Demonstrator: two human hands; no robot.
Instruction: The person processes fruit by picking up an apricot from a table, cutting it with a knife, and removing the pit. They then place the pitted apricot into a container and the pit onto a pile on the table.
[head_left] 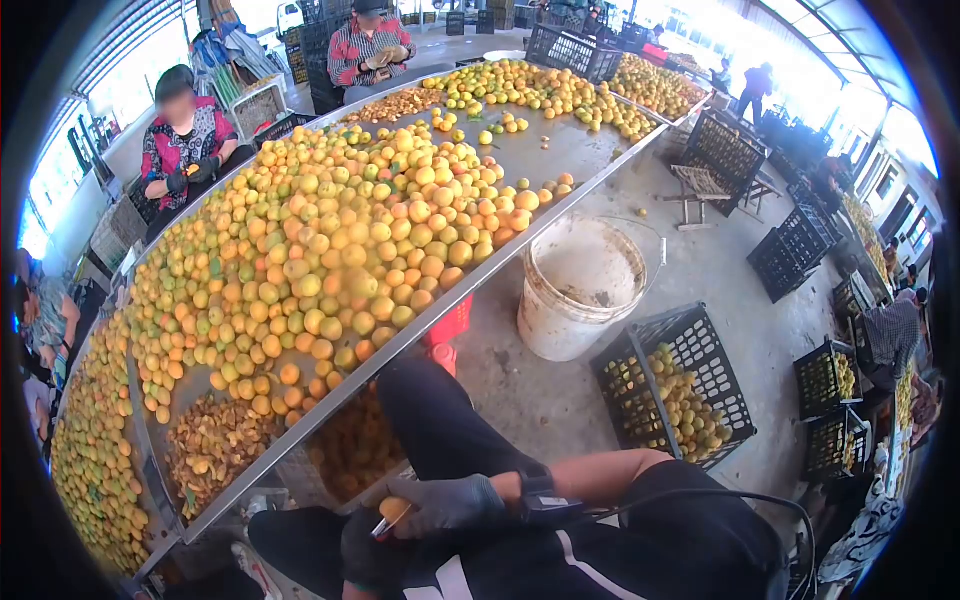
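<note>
My right hand [445, 507], in a grey glove with a dark band at the wrist, is closed around an orange-yellow apricot [395, 509] above my lap. Just below it, my left hand [372, 555], in a darker glove, is closed on a small knife [382, 527] showing a bright blade and a bit of red. The blade lies against or very near the fruit; exact contact is hard to see. Beyond my knees, a metal table [330, 402] bears a big heap of whole apricots [330, 260]. Cut pieces [215, 440] form a smaller pile near its edge.
Right of the table stand a dirty white bucket [565, 325] and a black crate [720, 400] partly filled with greenish fruit. Under the table edge is a red container [450, 325]. Two people [185, 150] sit across the table. More crates [795, 250] stand at right.
</note>
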